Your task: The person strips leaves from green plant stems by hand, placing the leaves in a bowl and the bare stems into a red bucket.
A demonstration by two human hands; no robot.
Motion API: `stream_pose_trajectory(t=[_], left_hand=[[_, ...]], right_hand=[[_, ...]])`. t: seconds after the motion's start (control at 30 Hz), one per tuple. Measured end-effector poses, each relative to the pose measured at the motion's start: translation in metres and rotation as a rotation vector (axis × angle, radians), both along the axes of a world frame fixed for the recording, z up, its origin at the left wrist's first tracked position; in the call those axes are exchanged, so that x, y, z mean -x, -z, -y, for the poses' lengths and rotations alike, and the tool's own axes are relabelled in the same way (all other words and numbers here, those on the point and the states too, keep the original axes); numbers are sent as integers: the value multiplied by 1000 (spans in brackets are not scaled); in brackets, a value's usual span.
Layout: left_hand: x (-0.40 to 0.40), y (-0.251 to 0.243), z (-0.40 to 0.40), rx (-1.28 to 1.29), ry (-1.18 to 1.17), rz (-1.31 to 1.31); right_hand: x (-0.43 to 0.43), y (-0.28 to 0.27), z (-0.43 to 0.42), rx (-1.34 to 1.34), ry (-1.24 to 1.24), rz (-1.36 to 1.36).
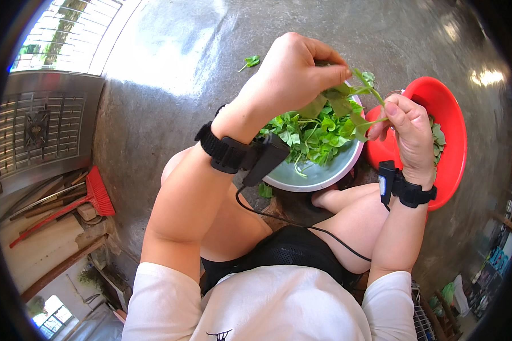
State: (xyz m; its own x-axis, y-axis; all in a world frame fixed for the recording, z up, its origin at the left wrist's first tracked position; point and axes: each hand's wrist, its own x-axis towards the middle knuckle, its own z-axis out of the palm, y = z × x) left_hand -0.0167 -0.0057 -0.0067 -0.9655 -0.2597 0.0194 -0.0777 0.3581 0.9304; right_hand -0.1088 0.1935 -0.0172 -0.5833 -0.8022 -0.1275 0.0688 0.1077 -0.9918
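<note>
Between my hands, above the inner rims of two basins, is a green leafy stem (pixel 369 88). My left hand (pixel 301 70) pinches its upper end between thumb and fingertips. Lower down, the thumb and fingers of my right hand (pixel 403 117) grip the same stem, with leaves hanging below. A pale basin (pixel 320 184) under my left hand holds a heap of loose green leaves (pixel 318 132). Behind my right hand stands a red plastic basin (pixel 450 111), with some leafy greens (pixel 437 138) partly hidden inside it by my hand and wrist.
Single leaves lie on the concrete floor, one beyond my left hand (pixel 251 61) and another by my foot (pixel 265 190). A black cable (pixel 281 219) runs between the wrist devices across my lap. A red broom (pixel 99 194) and a metal door (pixel 47 123) are at the left.
</note>
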Motion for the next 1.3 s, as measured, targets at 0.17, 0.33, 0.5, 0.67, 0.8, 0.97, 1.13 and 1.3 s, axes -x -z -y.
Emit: stream_pose_trajectory(t=[0.17,0.33,0.5,0.67,0.8,0.97,1.13,1.3], left_hand=[[6,12,-14,-497,-249,27],[10,14,-14,-518,-291,54],[11,10,-17,-1,-266,-7],[16,24,19,-509,-520,0],[13,13,49,-643,-286,-309],[10,-3,19,-302,1,-207],[8,0,-8,229,114,-150],[7,2,-15,47,46,-156]], right_hand=[[-2,4,8,-3,-8,3],[-6,6,12,-36,0,-6],[-6,6,10,-46,21,-17],[-7,3,3,-7,35,23],[-8,-2,-9,106,105,90],[-2,-2,-4,91,129,78],[-3,-1,-2,68,111,82],[-4,2,-2,70,102,62]])
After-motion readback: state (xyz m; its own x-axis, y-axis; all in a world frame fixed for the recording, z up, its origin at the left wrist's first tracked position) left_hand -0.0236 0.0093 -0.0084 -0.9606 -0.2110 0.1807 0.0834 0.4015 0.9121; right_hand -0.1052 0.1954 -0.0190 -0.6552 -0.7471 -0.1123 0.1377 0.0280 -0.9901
